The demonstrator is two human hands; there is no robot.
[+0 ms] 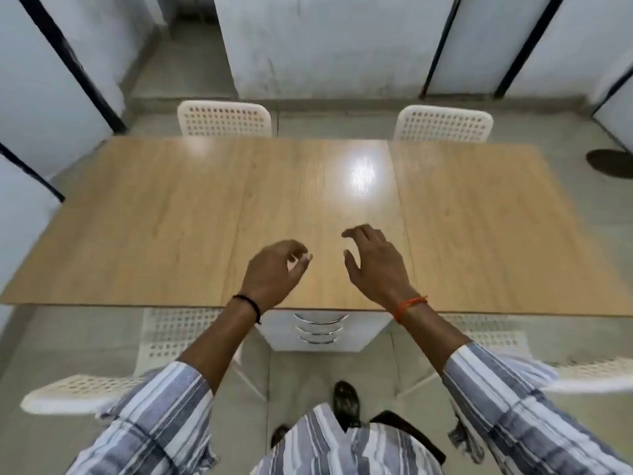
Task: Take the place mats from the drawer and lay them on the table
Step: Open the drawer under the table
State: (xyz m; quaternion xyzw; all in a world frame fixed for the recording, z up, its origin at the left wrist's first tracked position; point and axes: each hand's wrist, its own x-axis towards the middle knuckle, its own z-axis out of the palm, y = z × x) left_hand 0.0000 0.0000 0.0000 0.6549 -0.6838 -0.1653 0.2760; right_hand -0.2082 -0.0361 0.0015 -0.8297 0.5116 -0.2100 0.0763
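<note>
Bright overhead glare on table point(363, 176); edges blurred — warped.

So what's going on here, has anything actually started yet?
Not really. A person stands at the near edge of a wooden table, both hands held over it. The left hand and right hand hold nothing, fingers loosely curled. No place mats are in view. The white drawer unit under the table, with three curved metal handles, looks closed. White perforated chairs stand on the far side and the near side of the table.
</note>
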